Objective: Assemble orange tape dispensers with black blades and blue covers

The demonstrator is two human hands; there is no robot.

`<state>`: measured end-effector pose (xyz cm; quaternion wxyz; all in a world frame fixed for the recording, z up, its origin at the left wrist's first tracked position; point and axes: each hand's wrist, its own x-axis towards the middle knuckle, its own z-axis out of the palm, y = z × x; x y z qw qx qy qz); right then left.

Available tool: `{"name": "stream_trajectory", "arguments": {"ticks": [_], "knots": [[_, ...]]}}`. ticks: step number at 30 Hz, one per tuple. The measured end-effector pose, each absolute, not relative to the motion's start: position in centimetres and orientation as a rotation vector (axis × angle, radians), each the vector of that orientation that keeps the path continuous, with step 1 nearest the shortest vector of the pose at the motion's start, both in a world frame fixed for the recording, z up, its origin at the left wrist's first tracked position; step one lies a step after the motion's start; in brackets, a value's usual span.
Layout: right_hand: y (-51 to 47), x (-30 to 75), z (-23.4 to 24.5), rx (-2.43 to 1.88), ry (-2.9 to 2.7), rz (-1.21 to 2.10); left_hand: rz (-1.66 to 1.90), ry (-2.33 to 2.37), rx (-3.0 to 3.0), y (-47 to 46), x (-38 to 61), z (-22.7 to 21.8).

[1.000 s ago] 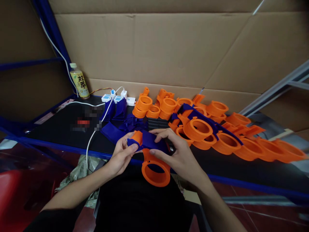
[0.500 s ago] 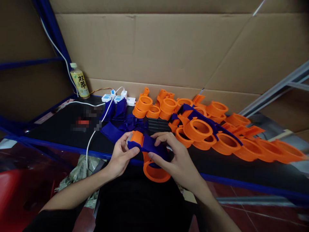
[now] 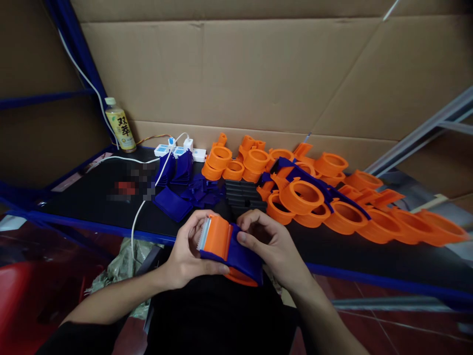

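An orange and blue plastic tape dispenser (image 3: 229,249) is held over my lap, just in front of the table edge. My left hand (image 3: 188,256) grips its left end, thumb under the blue body, fingers by the toothed metal blade. The right side of it is clasped by my right hand (image 3: 269,246), fingers curled over the top. A row of orange ring parts (image 3: 301,195) lies on the black table (image 3: 92,202) behind, and loose blue parts (image 3: 173,202) lie just beyond my left hand.
A drink bottle (image 3: 118,124) stands at the back left by a white power strip (image 3: 177,149) with a white cable (image 3: 138,217) running off the front edge. Black blocks (image 3: 242,192) sit mid-table. Cardboard sheets (image 3: 236,69) wall the back. A crumpled bag (image 3: 123,266) lies below left.
The dispenser has been turned and drawn down toward my lap; its orange ring now sits hidden under the blue body, and the orange top with the blade faces up.
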<state>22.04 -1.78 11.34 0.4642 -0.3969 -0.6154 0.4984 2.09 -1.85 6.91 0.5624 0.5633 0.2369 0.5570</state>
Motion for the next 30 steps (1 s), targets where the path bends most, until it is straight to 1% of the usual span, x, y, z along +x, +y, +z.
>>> {"name": "stream_trajectory", "arguments": {"ticks": [8, 11, 13, 15, 19, 21, 25, 27, 30], "knots": [[-2.2, 22.5, 11.3, -0.949, -1.465, 1.431, 1.344, 0.473, 1.432, -2.0, 2.0, 7.7], [-2.2, 22.6, 10.9, -0.923, -1.478, 1.405, 1.327, 0.440, 1.444, -2.0, 2.0, 7.8], [-2.3, 22.6, 10.7, -0.900, -1.505, 1.324, 1.308, 0.432, 1.442, -2.2, 2.1, 7.9], [-2.6, 22.7, 10.6, -0.926, -1.591, 1.143, 1.291, 0.437, 1.412, -2.3, 2.2, 7.8], [-4.8, 22.9, 10.6, -1.099, -1.895, 0.486, 1.263, 0.499, 1.168, -2.3, 2.8, 7.4], [-6.4, 23.0, 10.3, -1.117, -2.047, 0.180, 1.302, 0.556, 1.006, -2.3, 3.0, 7.1], [-8.9, 23.1, 8.7, -1.135, -2.204, -0.309, 1.283, 0.596, 0.826, -2.4, 3.7, 6.8], [-9.4, 23.6, 8.4, -1.139, -2.193, -0.387, 1.234, 0.536, 0.824, -2.6, 4.1, 6.6], [-9.6, 25.6, 9.6, -1.203, -2.084, -0.329, 1.164, 0.346, 0.938, -2.4, 4.3, 6.4]]}}
